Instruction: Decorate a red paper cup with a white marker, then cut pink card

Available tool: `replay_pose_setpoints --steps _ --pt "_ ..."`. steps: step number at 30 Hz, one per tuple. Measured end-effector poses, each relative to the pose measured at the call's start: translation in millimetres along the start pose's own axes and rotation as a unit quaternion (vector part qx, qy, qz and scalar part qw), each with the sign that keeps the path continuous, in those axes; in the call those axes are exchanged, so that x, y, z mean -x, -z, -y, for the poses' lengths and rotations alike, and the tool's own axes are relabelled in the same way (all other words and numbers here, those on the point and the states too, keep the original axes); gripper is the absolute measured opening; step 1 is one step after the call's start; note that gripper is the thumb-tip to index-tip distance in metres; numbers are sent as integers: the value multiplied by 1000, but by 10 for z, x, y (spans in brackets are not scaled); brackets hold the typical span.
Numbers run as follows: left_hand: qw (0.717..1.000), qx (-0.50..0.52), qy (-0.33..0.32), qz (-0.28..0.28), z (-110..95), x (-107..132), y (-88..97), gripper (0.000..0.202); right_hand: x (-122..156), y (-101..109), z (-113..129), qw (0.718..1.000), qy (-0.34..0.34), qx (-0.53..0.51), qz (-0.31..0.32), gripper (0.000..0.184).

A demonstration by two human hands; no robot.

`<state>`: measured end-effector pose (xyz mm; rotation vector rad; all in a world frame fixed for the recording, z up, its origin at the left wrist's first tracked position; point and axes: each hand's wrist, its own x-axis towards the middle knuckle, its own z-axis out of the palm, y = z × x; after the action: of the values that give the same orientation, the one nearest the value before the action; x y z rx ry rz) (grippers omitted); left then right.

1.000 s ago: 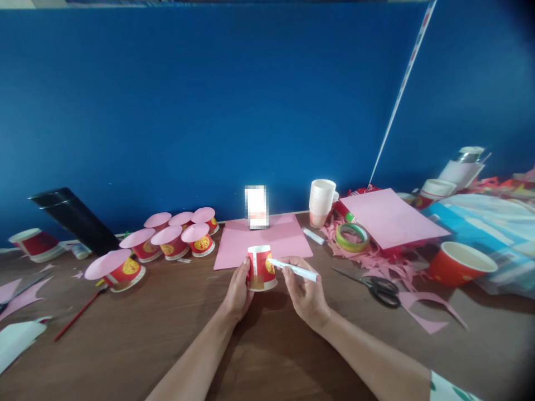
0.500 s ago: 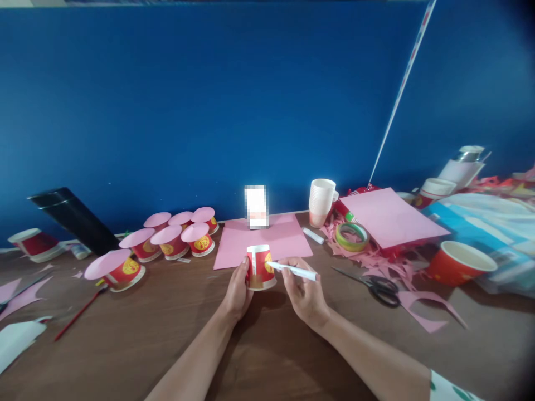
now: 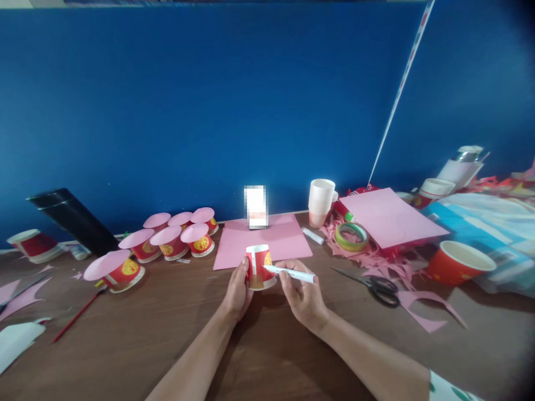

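Observation:
My left hand [image 3: 238, 292] is closed around the left side of a red paper cup [image 3: 257, 276] with a white strip and a yellow emblem. The cup is upside down, its wide rim near the table. In my right hand [image 3: 304, 298] a white marker pen [image 3: 295, 274] is pinched, its tip pointing left at the cup's front; whether it touches cannot be made out. Behind the cup lies a pink paper sheet [image 3: 234, 245]. To the left stand several upturned red cups with pink paper discs on top, such as the nearest cup [image 3: 129, 268].
Right of my hands lie scissors [image 3: 382, 291], a pen cap [image 3: 312, 235], a tape roll [image 3: 351, 237] and pink scraps. A stack of white cups [image 3: 321, 200] stands by the blue partition [image 3: 267, 100]. A black cylinder [image 3: 75, 220] and a red brush [image 3: 78, 314] are at left.
The marker's tip has moved slightly left and down across the cup's front, with my right hand shifting a little. My left hand and the cup stay nearly in place.

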<state>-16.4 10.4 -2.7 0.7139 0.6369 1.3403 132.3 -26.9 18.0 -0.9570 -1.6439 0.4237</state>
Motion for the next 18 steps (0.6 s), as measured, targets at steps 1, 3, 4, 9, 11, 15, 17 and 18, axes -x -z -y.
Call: replay_pose_setpoints --steps 1,3,4,9,11,15,17,18 --pt "1000 1 0 0 -1 2 1 22 -2 0 3 1000 -2 1 2 15" --pt "1000 3 -3 2 4 1 11 22 -8 2 6 1000 -9 9 3 15" --pt "1000 4 -5 3 8 -1 19 22 -10 4 6 1000 -12 13 2 14" --pt "1000 11 0 7 24 -14 42 22 -20 4 -1 1000 -14 17 -12 14" --pt "1000 15 0 7 26 -14 46 21 -21 3 -7 999 -21 18 -18 14" --pt "1000 16 3 8 31 -11 57 21 -22 4 -27 999 -36 21 -22 13" --pt "1000 16 7 8 33 -10 58 23 -21 2 -37 999 -41 17 -23 13" --pt "1000 17 9 9 32 -11 57 24 -19 0 -40 999 -42 13 -24 14"
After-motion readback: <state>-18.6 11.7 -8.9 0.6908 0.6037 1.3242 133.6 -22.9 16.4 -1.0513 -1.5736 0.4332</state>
